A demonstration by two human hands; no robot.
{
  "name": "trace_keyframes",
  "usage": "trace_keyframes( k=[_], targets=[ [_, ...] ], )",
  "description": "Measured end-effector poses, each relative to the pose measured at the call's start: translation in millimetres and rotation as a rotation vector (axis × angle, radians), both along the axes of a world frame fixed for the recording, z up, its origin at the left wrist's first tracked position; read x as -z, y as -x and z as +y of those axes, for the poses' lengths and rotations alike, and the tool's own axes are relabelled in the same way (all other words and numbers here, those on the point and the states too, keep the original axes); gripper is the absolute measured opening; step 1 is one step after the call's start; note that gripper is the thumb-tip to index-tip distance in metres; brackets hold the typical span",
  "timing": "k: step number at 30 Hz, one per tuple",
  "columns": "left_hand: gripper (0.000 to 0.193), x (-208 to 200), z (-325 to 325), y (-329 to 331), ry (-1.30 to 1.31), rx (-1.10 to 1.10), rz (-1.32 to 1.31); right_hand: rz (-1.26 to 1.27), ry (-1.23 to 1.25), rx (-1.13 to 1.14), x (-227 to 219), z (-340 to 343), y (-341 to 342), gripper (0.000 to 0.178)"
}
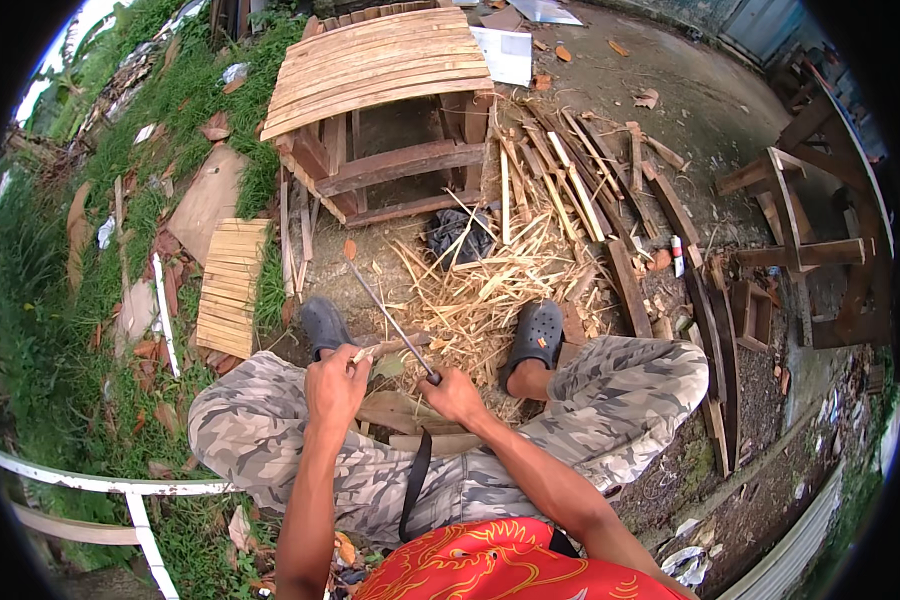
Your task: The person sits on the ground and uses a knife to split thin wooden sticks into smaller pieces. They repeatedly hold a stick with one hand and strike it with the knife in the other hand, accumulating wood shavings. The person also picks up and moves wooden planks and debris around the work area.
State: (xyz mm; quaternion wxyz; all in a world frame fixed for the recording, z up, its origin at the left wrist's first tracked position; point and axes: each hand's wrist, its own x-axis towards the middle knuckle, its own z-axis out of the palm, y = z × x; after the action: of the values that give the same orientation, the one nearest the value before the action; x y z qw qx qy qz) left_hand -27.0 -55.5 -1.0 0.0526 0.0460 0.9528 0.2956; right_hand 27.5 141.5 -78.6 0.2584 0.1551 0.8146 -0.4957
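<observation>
My right hand (456, 395) is closed round the dark handle of a long, thin-bladed knife (392, 323). Its blade slants away to the upper left, between my feet. Beside it, my left hand (334, 388) pinches a small pale piece of wood (361, 355) between thumb and fingers. Most of that piece is hidden by the hand, so its length cannot be told. A brown stick (402, 347) lies just past both hands, near the blade. Under them, between my knees, are flat brown boards (398, 410). Pale wood shavings (500, 300) are heaped beyond my hands.
A wooden frame topped with pale slats (380, 65) stands ahead. Left of my feet lies a slatted panel (232, 285) on grass. Loose wooden strips (570, 180) and longer boards (627, 288) cover the right side. A black plastic bag (460, 236) sits by the shavings.
</observation>
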Motion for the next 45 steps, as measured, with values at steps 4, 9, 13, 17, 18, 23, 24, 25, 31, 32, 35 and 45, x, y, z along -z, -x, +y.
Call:
trace_keyframes(
  k=[4, 9, 13, 17, 18, 23, 24, 25, 31, 32, 35, 45],
  targets=[
    [0.011, 2, -8, -6, 0.093, 0.097, 0.03, 0.034, -0.026, -0.106, -13, -12, -8, 0.032],
    [0.01, 2, -12, -19, 0.009, 0.106, 0.066, 0.073, 0.104, -0.131, -13, -20, -11, 0.029],
    [0.011, -3, -9, -23, -0.027, 0.077, 0.069, -0.049, -0.007, -0.103, -12, -19, -7, 0.03],
    [0.013, -7, -5, -21, 0.026, 0.099, 0.078, -0.017, 0.23, -0.179, -8, -17, 0, 0.031],
    [0.014, -8, -4, -20, 0.042, 0.108, 0.082, -0.053, 0.148, -0.116, -6, -17, 3, 0.031],
    [0.014, -7, -1, -17, 0.036, 0.14, 0.117, -0.064, 0.068, -0.142, 8, -13, 4, 0.033],
    [0.013, -5, 0, -15, 0.017, 0.139, 0.126, -0.006, 0.078, -0.169, 10, -13, 2, 0.034],
    [0.013, -5, 0, -16, -0.007, 0.13, 0.099, 0.041, 0.155, -0.221, 14, -13, 2, 0.035],
    [0.013, -11, 1, -16, 0.076, 0.202, 0.086, -0.293, 0.025, -0.165, 34, -5, 11, 0.038],
    [0.013, -12, 1, -15, 0.093, 0.182, 0.111, -0.324, -0.061, -0.125, 35, -3, 14, 0.037],
    [0.013, -11, 2, -13, 0.07, 0.122, 0.15, -0.097, 0.116, -0.213, 35, -8, 14, 0.033],
    [0.018, -7, -20, -10, 0.108, -0.012, 0.088, 0.018, -0.01, -0.325, 13, -13, 20, 0.035]
  ],
)
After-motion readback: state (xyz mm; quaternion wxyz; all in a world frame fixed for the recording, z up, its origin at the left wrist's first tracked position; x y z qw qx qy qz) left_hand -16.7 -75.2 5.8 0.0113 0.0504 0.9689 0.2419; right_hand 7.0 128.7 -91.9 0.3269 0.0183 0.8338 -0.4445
